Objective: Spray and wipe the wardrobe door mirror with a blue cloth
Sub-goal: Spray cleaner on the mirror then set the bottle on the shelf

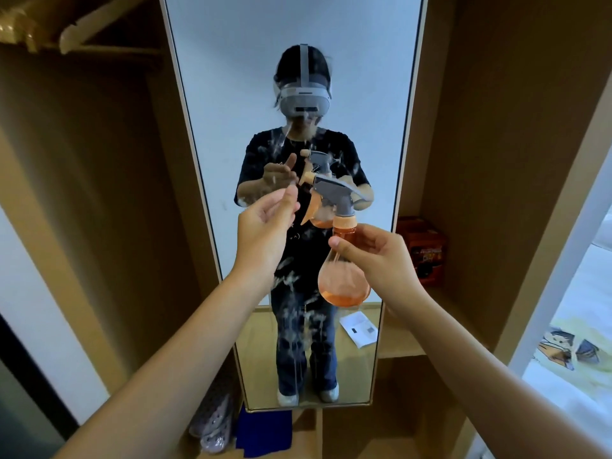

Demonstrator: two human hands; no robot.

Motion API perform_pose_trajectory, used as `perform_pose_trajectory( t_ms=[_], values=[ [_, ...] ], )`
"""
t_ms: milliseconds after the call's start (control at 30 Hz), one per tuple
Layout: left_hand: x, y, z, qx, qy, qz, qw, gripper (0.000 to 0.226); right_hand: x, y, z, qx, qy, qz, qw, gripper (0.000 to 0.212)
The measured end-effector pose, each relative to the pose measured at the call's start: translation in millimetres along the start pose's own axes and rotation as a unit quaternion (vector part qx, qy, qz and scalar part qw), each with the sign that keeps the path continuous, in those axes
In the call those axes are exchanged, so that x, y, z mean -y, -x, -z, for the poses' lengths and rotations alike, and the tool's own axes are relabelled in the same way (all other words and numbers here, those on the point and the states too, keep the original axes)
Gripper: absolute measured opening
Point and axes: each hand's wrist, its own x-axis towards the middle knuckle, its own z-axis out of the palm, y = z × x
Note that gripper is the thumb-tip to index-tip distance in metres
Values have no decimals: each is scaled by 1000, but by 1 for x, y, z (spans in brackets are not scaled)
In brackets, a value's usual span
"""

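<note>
The tall wardrobe door mirror stands straight ahead, streaked with white spray drops down its middle. My right hand grips an orange spray bottle by its neck, upright, with the grey spray head pointing left along the glass. A little orange liquid sits at the bottle's bottom. My left hand is raised with its fingers loosely curled, the thumb and forefinger tips just beside the nozzle, holding nothing that I can see. The blue cloth lies on the wardrobe floor below the mirror.
An orange box sits on the wardrobe shelf right of the mirror. Grey perforated slippers lie left of the cloth. A hanger hangs at upper left. A bed with patterned bedding is at the far right.
</note>
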Motion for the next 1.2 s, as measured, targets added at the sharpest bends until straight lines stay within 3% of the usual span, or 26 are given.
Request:
perform_pose_trajectory(
  t_ms=[67, 267, 467, 600, 733, 833, 1033, 1200],
  values=[
    [9, 13, 2, 14, -45, -4, 999, 34, 9, -4, 2, -37, 20, 25, 999, 19],
    [17, 41, -17, 223, -129, -35, 966, 66, 37, -20, 1, -113, 70, 47, 990, 29],
    [-3, 42, -47, 228, -93, -85, 966, 66, 57, -25, -4, -164, 124, 84, 975, 35],
    [-14, 27, -52, 214, -115, -112, 964, 71, 76, -31, 2, -152, 107, 76, 980, 42],
    [-31, 14, -49, 232, -132, -125, 955, 63, 102, -41, 13, -79, 94, 59, 991, 50],
    [-44, 8, -49, 256, -131, -136, 948, 59, 124, -51, 15, -21, 89, 52, 994, 40],
    [-72, -2, -53, 293, -142, -144, 935, 44, 164, -73, 12, 14, 47, 27, 998, 23],
    [-92, -10, -57, 328, -145, -148, 922, 32, 183, -88, 11, 3, 82, 35, 996, 26]
  ],
)
